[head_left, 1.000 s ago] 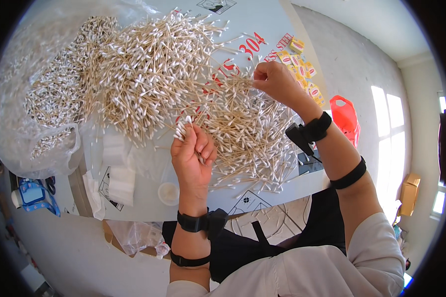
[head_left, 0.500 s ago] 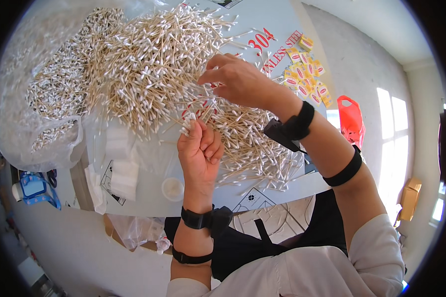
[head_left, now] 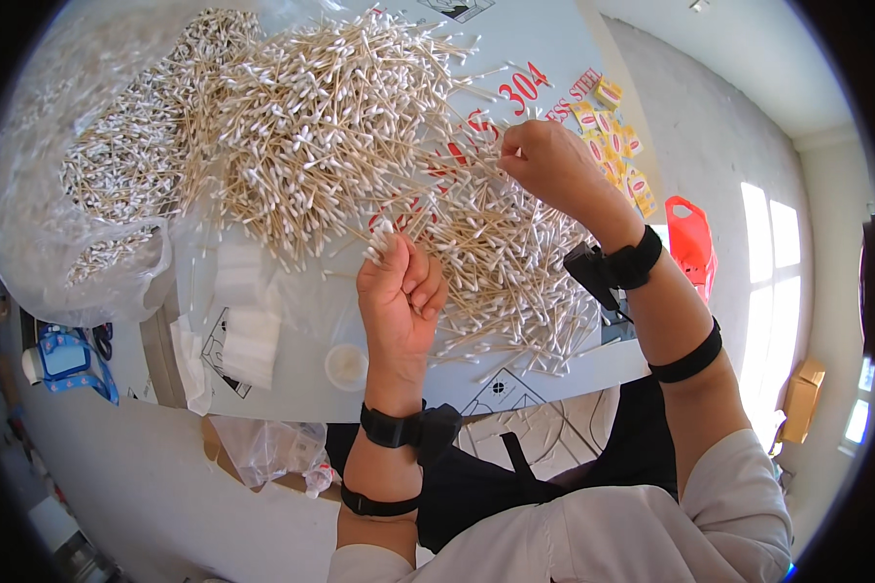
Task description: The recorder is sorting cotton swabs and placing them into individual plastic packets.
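My left hand (head_left: 403, 296) is closed around a small bunch of cotton swabs (head_left: 383, 239); their white tips stick out above the thumb and forefinger. To its upper right, my right hand (head_left: 557, 165) is held above the table with its fingers pinched together. A small white tip, apparently of a cotton swab, shows between those fingers; the rest is hidden. A tall heap of cotton swabs (head_left: 311, 126) lies beyond my left hand. Another, flatter pile of swabs (head_left: 515, 272) spreads below my right hand.
A clear plastic bag (head_left: 131, 282) full of swabs lies at the left. Near it are white packs (head_left: 250, 345) and a round clear lid (head_left: 346, 367). Small yellow boxes (head_left: 608, 141) sit at the right. A red bag (head_left: 688, 243) hangs beyond the table edge.
My right hand has moved right, away from the tall heap, and its spread fingers have closed into a pinch. My left hand stays nearly in place, keeping its bunch.
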`<action>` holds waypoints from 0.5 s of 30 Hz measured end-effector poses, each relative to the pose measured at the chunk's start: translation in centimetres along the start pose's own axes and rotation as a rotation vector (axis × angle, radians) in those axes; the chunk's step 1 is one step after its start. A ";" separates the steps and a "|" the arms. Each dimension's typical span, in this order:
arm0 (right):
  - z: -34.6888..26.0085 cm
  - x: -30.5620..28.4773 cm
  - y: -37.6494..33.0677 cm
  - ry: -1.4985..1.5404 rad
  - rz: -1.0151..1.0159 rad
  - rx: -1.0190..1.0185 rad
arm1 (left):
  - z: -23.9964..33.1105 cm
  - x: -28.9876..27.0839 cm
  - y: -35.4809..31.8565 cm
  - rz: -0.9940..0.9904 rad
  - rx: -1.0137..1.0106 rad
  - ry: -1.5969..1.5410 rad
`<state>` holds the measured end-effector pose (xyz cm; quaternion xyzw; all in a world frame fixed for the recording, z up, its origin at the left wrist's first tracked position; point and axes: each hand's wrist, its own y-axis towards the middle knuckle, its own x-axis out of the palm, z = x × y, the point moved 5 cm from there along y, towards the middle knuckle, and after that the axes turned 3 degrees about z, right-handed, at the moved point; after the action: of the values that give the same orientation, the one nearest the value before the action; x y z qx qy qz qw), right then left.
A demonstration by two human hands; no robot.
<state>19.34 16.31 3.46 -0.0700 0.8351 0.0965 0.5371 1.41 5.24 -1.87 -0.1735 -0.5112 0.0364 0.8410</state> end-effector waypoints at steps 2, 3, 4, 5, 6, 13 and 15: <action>-0.6 -0.2 0.1 0.010 0.002 -0.016 | -0.1 -0.1 0.1 -0.018 0.008 0.023; -1.0 -0.1 0.3 0.021 0.003 -0.031 | 0.0 -0.1 0.1 -0.034 0.016 0.046; -0.9 0.2 0.5 0.019 0.004 -0.029 | -0.1 0.1 0.1 -0.036 0.014 0.046; -1.1 0.5 0.7 0.076 0.047 -0.101 | -0.1 0.2 0.1 -0.020 0.006 0.051; -1.4 0.7 0.9 0.134 0.089 -0.174 | -0.2 0.3 0.1 -0.004 -0.003 0.057; -2.8 2.6 2.4 0.215 -0.004 -0.204 | -0.1 0.1 0.1 -0.031 -0.006 0.032; -3.6 3.6 2.5 0.199 -0.114 -0.224 | -0.1 -0.1 0.0 -0.023 -0.010 0.035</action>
<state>14.16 17.80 1.82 -0.1858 0.8629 0.1510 0.4451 1.43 5.25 -1.95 -0.1721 -0.4986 0.0211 0.8493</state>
